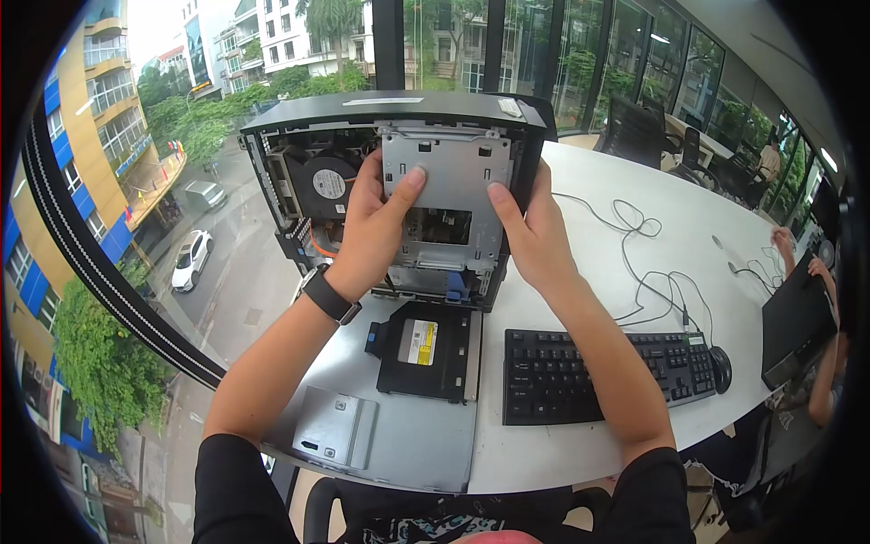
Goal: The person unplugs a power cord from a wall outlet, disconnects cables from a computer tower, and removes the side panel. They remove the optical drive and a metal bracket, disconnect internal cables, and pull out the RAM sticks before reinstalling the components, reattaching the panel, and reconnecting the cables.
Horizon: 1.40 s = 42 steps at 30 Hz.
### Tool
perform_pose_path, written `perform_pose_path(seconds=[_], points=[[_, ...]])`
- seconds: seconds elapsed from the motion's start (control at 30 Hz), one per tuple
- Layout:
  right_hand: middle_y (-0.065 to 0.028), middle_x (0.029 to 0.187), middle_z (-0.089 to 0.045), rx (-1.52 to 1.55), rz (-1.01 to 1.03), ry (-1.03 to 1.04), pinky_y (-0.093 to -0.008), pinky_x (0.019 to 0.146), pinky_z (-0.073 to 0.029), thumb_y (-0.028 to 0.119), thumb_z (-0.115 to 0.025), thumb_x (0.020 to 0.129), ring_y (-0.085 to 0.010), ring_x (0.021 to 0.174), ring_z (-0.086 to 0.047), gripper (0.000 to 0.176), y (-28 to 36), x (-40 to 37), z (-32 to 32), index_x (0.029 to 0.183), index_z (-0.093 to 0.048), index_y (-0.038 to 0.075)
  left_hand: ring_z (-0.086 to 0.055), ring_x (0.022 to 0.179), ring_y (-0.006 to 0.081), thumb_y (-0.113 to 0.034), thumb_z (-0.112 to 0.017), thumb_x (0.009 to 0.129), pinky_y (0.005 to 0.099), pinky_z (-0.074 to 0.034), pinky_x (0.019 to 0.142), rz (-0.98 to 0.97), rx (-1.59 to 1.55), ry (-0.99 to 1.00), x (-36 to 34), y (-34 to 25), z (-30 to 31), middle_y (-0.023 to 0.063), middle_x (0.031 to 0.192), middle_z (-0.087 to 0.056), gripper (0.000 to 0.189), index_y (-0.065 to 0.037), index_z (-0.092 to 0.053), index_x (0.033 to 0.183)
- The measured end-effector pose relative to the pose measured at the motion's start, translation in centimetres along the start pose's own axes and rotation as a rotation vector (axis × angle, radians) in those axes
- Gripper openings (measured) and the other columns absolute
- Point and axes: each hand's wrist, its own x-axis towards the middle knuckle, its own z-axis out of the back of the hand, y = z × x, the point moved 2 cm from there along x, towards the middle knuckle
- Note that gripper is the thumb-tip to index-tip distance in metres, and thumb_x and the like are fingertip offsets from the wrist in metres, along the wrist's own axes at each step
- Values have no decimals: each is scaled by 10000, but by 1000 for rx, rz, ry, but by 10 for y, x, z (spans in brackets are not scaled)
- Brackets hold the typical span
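A desktop computer case [390, 111] stands upright with its side off. My left hand [373, 218] grips the left edge of a silver metal drive cage [444, 163] in it, thumb on the face, fingers partly hidden behind. My right hand [536, 234] is closed around the case's right edge, its thumb at the cage's right side. A round black fan [328, 184] sits left of my left hand. Below the case, an optical drive [419, 354] with a white and yellow label lies on a grey metal side panel [417, 444], near a small metal bracket [328, 428].
A black keyboard [553, 376] and a black mouse [720, 369] lie to the right, with loose cables [639, 263] behind them. At the far right, another person's hands hold a black case [797, 322]. A window stands along the left.
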Motion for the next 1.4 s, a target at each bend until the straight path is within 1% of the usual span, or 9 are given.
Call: perform_pose_path(seconds=[0.3, 0.37, 0.47, 0.77, 0.97, 1.03, 1.07, 1.33, 1.4], points=[[-293, 1417, -522, 75, 31, 12, -396, 1080, -446, 414, -610, 1019, -338, 1295, -576, 819, -6, 0, -5, 1549, -201, -58, -617, 1172, 173, -249, -658, 1029, 310, -489, 1020, -8, 55, 32, 6, -6, 2, 160, 1282, -637, 546, 56, -415, 1411], [-292, 1417, -521, 93, 46, 4, -394, 1082, -443, 407, -609, 1020, -337, 1298, -572, 816, -7, -1, -6, 1550, -199, -58, -614, 1185, 163, -264, -659, 1026, 312, -475, 1048, -7, 99, 33, 6, -5, 2, 126, 1305, -635, 534, 33, -444, 1415], [-297, 1418, -517, 81, 47, -3, -389, 1085, -438, 420, -596, 1025, -339, 1313, -560, 805, -9, 1, -7, 1552, -205, -47, -602, 1203, 165, -258, -664, 1024, 319, -467, 1060, -22, 49, 10, 6, -3, 0, 132, 1319, -627, 539, 38, -445, 1416], [-289, 1343, -574, 36, -12, -14, -396, 1001, -504, 478, -559, 1030, -359, 1179, -652, 789, -7, 0, -6, 1535, -205, -15, -598, 1205, 165, -247, -670, 1020, 317, -459, 1068, -23, 34, 3, 8, -1, -2, 133, 1325, -626, 533, 35, -451, 1416], [-224, 1350, -552, 151, -13, 24, -371, 1009, -499, 415, -703, 968, -294, 1209, -612, 839, -9, 1, -11, 1516, -242, -22, -605, 1196, 183, -240, -674, 1016, 313, -475, 1038, -37, 43, -17, 9, -4, -4, 174, 1309, -624, 557, 86, -437, 1401], [-201, 1391, -525, 319, -156, 59, -363, 1052, -467, 390, -765, 927, -265, 1260, -564, 857, -18, 1, -13, 1502, -284, -25, -597, 1210, 191, -246, -681, 1011, 316, -468, 1049, -34, 87, -23, 10, -5, -1, 182, 1319, -615, 581, 96, -430, 1408], [-196, 1379, -537, 340, -208, 69, -364, 1080, -442, 403, -762, 927, -262, 1284, -545, 826, -17, 0, -13, 1487, -327, -19, -590, 1221, 193, -247, -683, 1009, 317, -465, 1054, -25, 89, -14, 11, -5, -2, 184, 1326, -610, 590, 100, -425, 1411], [-196, 1353, -559, 267, -199, 105, -374, 1068, -454, 398, -753, 934, -262, 1257, -567, 800, -14, -2, -10, 1483, -339, -9, -571, 1247, 206, -243, -684, 1009, 327, -456, 1066, -28, 67, 53, 8, -3, 0, 186, 1347, -588, 599, 95, -412, 1422], [-197, 1351, -561, 270, -188, 103, -374, 1065, -457, 396, -753, 934, -261, 1251, -573, 800, -15, -1, -11, 1484, -338, -10, -590, 1228, 177, -225, -643, 1036, 320, -455, 1070, -74, 86, 34, 8, -1, -1, 150, 1325, -626, 523, 57, -435, 1425]])
